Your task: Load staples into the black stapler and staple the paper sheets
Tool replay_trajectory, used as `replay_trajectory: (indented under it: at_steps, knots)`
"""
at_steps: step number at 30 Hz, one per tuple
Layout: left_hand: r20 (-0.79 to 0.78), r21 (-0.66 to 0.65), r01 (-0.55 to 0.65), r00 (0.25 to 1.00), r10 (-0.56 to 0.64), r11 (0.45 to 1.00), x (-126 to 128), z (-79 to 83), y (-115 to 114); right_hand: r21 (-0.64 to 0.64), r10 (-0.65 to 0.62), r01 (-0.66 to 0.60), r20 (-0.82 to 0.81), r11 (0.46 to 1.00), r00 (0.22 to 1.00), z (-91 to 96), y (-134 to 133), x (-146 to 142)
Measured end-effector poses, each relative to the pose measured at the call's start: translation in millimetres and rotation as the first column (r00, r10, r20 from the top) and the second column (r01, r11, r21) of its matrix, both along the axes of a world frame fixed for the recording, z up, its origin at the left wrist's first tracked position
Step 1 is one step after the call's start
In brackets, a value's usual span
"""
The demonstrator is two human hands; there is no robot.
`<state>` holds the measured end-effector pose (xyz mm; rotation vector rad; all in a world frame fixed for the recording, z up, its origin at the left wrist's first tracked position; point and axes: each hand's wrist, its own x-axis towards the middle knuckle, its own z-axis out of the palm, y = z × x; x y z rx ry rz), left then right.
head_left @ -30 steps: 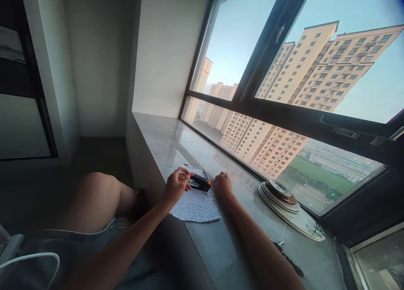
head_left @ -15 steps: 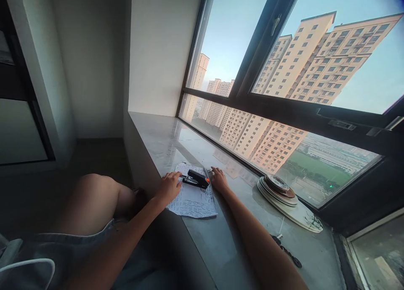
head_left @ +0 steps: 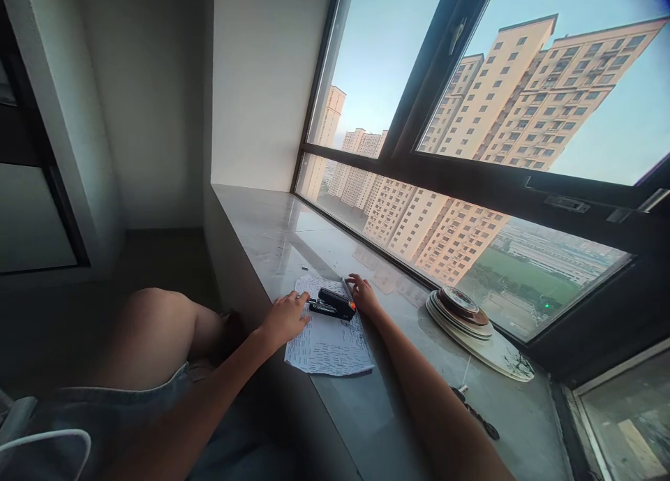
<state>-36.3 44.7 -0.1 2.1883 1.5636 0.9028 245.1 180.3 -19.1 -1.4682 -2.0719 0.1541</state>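
Observation:
A sheet of paper point(head_left: 327, 355) covered with dark lines of writing lies on the grey windowsill. On top of it rests a black stapler point(head_left: 333, 304) with an orange-red spot at its right end. My left hand point(head_left: 285, 320) is closed over the paper's left edge, fingertips close to the stapler's left end; its grip is partly hidden. Across from it, my right hand point(head_left: 365, 296) rests by the paper's upper right edge, its fingers bent and apart. Whether those fingertips press on the edge is too small to tell.
Stacked plates point(head_left: 460, 313) stand on the sill by the window, partly over a larger oval plate point(head_left: 516, 366). A dark keys-like bundle point(head_left: 476, 412) lies nearer me, beside my right forearm. A small dark piece point(head_left: 304, 268) sits beyond the paper. The window frame point(head_left: 398, 163) borders the sill.
The paper and the stapler on it have slid slightly right and towards me. My left hand has shifted the same way, while my right hand has hardly moved.

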Motion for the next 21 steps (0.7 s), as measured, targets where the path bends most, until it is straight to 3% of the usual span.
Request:
replay_trajectory:
  at_steps: [3, 6, 9, 11, 12, 14, 17, 21]
  knots:
    - [0.001, 0.013, 0.033, 0.999, -0.033, 0.999, 3, -1.0, -3, -0.041, 0.001, -0.003, -0.040, 0.999, 0.999, 6.5, -3, -1]
    - [0.082, 0.004, 0.073, 0.994, -0.073, 0.997, -4, 4.9, 3, -0.025, 0.101, -0.111, -0.253, 0.993, 0.962, 18.5, -11, -1]
    - [0.135, 0.052, -0.064, 0.989, 0.057, 0.997, -16, 18.0, 25, -0.010, 0.299, -0.327, -0.380, 0.945, 0.875, 32.2, -26, 0]
    - [0.069, 0.147, -0.188, 0.981, 0.180, 0.971, -21, 25.5, 48, -0.040, 0.411, -0.457, -0.376, 0.889, 0.831, 39.4, -36, -1]
    - [0.032, 0.155, -0.191, 0.982, 0.188, 0.969, -21, 27.4, 62, -0.065, 0.452, -0.506, -0.363, 0.860, 0.815, 42.0, -39, -2]
    - [-0.021, 0.115, -0.113, 0.993, 0.116, 0.987, -19, 26.1, 90, -0.111, 0.502, -0.562, -0.334, 0.819, 0.798, 45.2, -43, -4]
    - [-0.058, 0.059, 0.030, 0.998, -0.027, 0.998, -12, 14.6, 128, -0.140, 0.529, -0.582, -0.290, 0.801, 0.798, 46.0, -42, -7]
    - [-0.094, 0.003, 0.091, 0.991, -0.091, 0.996, -8, -1.1, 151, -0.144, 0.550, -0.596, -0.264, 0.790, 0.792, 43.5, -37, -6]
